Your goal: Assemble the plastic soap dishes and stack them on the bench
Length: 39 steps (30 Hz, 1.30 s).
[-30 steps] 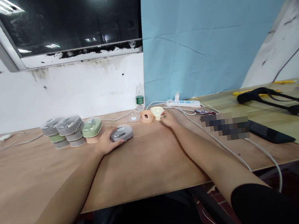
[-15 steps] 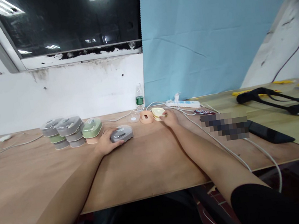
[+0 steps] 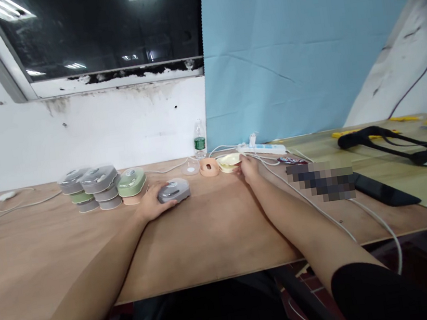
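Note:
My left hand is curled around the left side of a grey oval box with a clear lid, which rests on the table. My right hand pinches the right edge of a pale yellow oval piece. Whether one or two yellow pieces lie there I cannot make out. Just left of it stands an orange oval shell with a dark slot in its front. A small clear lid lies beside that. Further left, a green-topped box and grey boxes are stacked.
A water bottle stands against the wall. Behind my right hand lie a white power strip and several cables. On the right are a black strap-like frame and a dark flat device. A white plug sits far left.
My right hand has shifted slightly to the right, and the yellow piece now looks wider and extends further right. My left hand and the grey box have stayed in place.

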Each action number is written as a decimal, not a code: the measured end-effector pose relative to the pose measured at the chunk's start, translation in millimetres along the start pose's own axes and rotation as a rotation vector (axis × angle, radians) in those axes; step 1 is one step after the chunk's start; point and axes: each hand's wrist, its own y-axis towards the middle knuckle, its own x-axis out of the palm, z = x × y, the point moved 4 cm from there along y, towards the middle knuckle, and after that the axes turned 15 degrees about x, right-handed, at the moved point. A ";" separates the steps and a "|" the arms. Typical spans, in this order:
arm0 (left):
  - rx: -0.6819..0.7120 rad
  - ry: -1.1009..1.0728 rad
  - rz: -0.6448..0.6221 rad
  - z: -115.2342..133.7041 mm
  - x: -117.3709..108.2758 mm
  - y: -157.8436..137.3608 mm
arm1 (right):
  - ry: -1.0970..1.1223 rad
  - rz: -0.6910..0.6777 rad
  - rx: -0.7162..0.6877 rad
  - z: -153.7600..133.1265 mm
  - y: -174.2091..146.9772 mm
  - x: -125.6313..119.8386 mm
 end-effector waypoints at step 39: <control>0.010 0.039 -0.026 1.4 -0.1 -0.9 | -0.952 0.062 -0.471 3.7 6.7 24.2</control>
